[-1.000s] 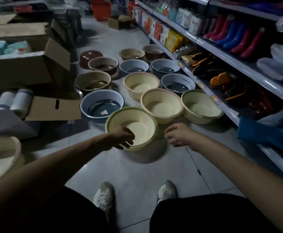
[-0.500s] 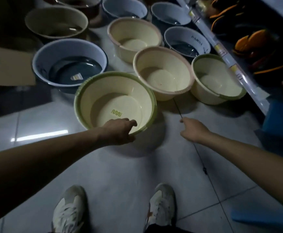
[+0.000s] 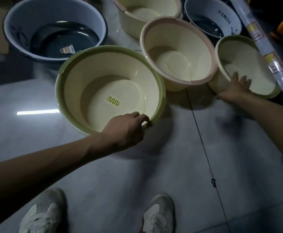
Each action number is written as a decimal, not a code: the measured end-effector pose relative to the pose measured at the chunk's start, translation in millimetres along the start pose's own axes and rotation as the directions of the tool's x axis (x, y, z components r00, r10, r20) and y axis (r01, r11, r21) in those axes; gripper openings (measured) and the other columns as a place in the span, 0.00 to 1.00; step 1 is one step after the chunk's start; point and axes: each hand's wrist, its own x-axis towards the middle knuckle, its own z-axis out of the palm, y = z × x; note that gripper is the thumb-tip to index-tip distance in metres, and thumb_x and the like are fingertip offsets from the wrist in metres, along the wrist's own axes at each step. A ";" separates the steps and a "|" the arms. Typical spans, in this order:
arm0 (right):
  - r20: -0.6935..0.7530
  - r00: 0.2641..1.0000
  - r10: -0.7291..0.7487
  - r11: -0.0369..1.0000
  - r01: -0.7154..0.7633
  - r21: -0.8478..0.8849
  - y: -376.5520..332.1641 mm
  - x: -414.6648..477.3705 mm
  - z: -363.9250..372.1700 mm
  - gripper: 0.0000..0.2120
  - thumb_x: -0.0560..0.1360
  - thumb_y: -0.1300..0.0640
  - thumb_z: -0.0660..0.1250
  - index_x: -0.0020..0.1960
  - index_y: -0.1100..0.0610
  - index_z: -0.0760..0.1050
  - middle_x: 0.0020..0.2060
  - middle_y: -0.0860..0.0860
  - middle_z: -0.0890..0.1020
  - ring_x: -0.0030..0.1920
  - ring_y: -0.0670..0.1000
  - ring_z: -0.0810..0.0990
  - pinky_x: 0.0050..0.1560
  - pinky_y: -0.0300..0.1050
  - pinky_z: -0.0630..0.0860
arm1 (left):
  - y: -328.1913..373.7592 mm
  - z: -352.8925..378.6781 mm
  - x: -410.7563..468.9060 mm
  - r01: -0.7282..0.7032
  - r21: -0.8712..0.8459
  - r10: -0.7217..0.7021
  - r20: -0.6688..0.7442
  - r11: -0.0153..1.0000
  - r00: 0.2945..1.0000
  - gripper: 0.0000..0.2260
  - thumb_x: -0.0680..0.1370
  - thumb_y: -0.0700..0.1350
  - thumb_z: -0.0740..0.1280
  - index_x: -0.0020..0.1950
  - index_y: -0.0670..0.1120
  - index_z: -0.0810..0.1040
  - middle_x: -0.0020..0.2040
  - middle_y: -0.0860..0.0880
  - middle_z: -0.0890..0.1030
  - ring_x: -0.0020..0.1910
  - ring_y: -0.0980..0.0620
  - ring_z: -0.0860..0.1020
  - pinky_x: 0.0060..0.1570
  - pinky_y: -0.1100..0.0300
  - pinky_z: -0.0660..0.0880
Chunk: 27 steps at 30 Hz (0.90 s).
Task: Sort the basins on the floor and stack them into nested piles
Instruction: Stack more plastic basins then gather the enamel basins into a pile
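A large cream basin with a green rim (image 3: 73, 64) sits on the tiled floor in front of me. My left hand (image 3: 127, 130) grips its near rim, fingers curled over the edge. To the right stands a smaller green-rimmed cream basin (image 3: 228, 41), tilted toward me. My right hand (image 3: 236, 88) lies on its near rim with fingers spread inside; a firm grip does not show. Between them is a cream basin with a pink rim (image 3: 176, 21).
Behind are a grey-and-dark-blue basin (image 3: 16, 15) at left, another pink-rimmed cream basin (image 3: 125, 19), and a grey basin marked PANDA (image 3: 225, 19). A shelf edge with price labels (image 3: 262, 46) runs along the right. My two shoes (image 3: 43, 214) stand on the tiles below.
My right hand has reached from the bare floor to the rim of the small green-rimmed basin, which now tilts. My left hand keeps its hold on the large basin. The camera has dropped closer.
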 end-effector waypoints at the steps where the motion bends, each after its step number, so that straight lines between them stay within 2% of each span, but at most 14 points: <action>1: 0.026 0.999 0.018 0.999 -0.019 0.028 1.5 5.4 0.0 0.57 0.72 0.53 0.78 0.82 0.53 0.37 0.81 0.61 0.48 0.80 0.64 0.45 0.77 0.64 0.54 | -0.9 1.1 -0.3 -0.003 -0.007 0.003 -0.007 1.000 1.000 0.20 0.77 0.51 0.69 0.69 0.52 0.73 0.56 0.51 0.79 0.48 0.48 0.80 0.42 0.52 0.78; 3: 0.017 0.999 0.042 0.996 -0.044 0.081 4.7 9.6 2.0 0.56 0.71 0.54 0.79 0.82 0.53 0.40 0.79 0.63 0.55 0.78 0.67 0.55 0.76 0.63 0.59 | -1.3 2.5 -1.0 -0.012 -0.013 0.012 -0.015 1.000 1.000 0.20 0.77 0.53 0.69 0.68 0.52 0.73 0.56 0.51 0.78 0.48 0.48 0.80 0.42 0.50 0.79; 5: -0.085 0.996 0.030 0.999 -0.028 0.030 9.1 6.4 6.2 0.47 0.71 0.54 0.77 0.80 0.56 0.52 0.74 0.65 0.62 0.73 0.69 0.63 0.72 0.63 0.63 | -0.1 3.3 -1.6 -0.010 -0.001 0.010 -0.027 1.000 1.000 0.20 0.77 0.53 0.70 0.68 0.53 0.73 0.56 0.52 0.78 0.48 0.49 0.80 0.42 0.50 0.79; 8: -0.209 0.977 -0.034 0.996 0.015 -0.091 17.1 -4.5 15.3 0.32 0.72 0.54 0.74 0.71 0.62 0.67 0.68 0.66 0.66 0.67 0.69 0.66 0.68 0.61 0.64 | 1.8 2.9 -3.2 0.003 0.021 -0.002 -0.038 1.000 0.999 0.20 0.77 0.54 0.69 0.68 0.54 0.72 0.56 0.53 0.78 0.49 0.49 0.80 0.41 0.51 0.79; 11: -0.240 0.969 -0.060 0.995 0.038 -0.098 22.2 -19.1 26.2 0.23 0.72 0.58 0.73 0.64 0.64 0.72 0.66 0.66 0.67 0.65 0.68 0.66 0.67 0.60 0.65 | 1.7 3.1 -7.7 0.014 0.028 -0.012 -0.047 1.000 0.999 0.20 0.77 0.54 0.68 0.68 0.54 0.72 0.56 0.53 0.77 0.48 0.49 0.79 0.40 0.51 0.78; 15: -0.254 0.961 -0.111 0.993 0.116 0.005 21.9 -53.7 39.3 0.17 0.74 0.64 0.68 0.61 0.65 0.71 0.63 0.66 0.68 0.61 0.69 0.71 0.60 0.61 0.74 | 3.7 8.1 -13.8 0.047 0.036 -0.044 -0.082 0.998 0.996 0.19 0.77 0.54 0.67 0.67 0.53 0.72 0.55 0.53 0.78 0.48 0.48 0.79 0.39 0.50 0.77; 18: -0.244 0.947 -0.211 0.977 0.207 -0.042 23.0 -91.5 56.5 0.14 0.76 0.66 0.63 0.61 0.65 0.68 0.57 0.67 0.75 0.53 0.69 0.78 0.53 0.61 0.77 | 4.4 9.3 -21.5 0.087 0.050 -0.082 -0.092 0.995 0.992 0.19 0.77 0.54 0.67 0.66 0.53 0.72 0.54 0.53 0.78 0.49 0.47 0.79 0.38 0.51 0.77; 21: -0.170 0.923 -0.344 0.934 0.318 -0.161 22.5 -133.7 70.2 0.18 0.77 0.64 0.62 0.66 0.62 0.65 0.49 0.65 0.81 0.48 0.65 0.82 0.45 0.53 0.74 | 5.9 3.9 -32.0 0.174 0.021 -0.172 -0.067 0.985 0.983 0.17 0.78 0.57 0.66 0.64 0.54 0.75 0.54 0.54 0.79 0.49 0.48 0.79 0.39 0.53 0.77; 23: -0.102 0.919 -0.382 0.912 0.357 -0.200 19.7 -162.1 68.9 0.20 0.77 0.62 0.64 0.67 0.59 0.64 0.49 0.63 0.82 0.47 0.64 0.82 0.44 0.51 0.73 | 7.3 -1.4 -40.2 0.230 -0.003 -0.230 -0.024 0.973 0.973 0.15 0.78 0.58 0.66 0.62 0.54 0.76 0.53 0.53 0.79 0.50 0.48 0.79 0.41 0.53 0.77; 27: -0.021 0.908 -0.419 0.897 0.410 -0.165 10.4 -215.7 59.3 0.21 0.75 0.58 0.68 0.65 0.57 0.65 0.48 0.59 0.82 0.47 0.62 0.82 0.42 0.49 0.71 | 6.8 -17.3 -68.0 0.237 0.145 -0.252 0.097 0.961 0.963 0.18 0.78 0.57 0.67 0.65 0.52 0.75 0.56 0.50 0.79 0.52 0.47 0.78 0.43 0.54 0.77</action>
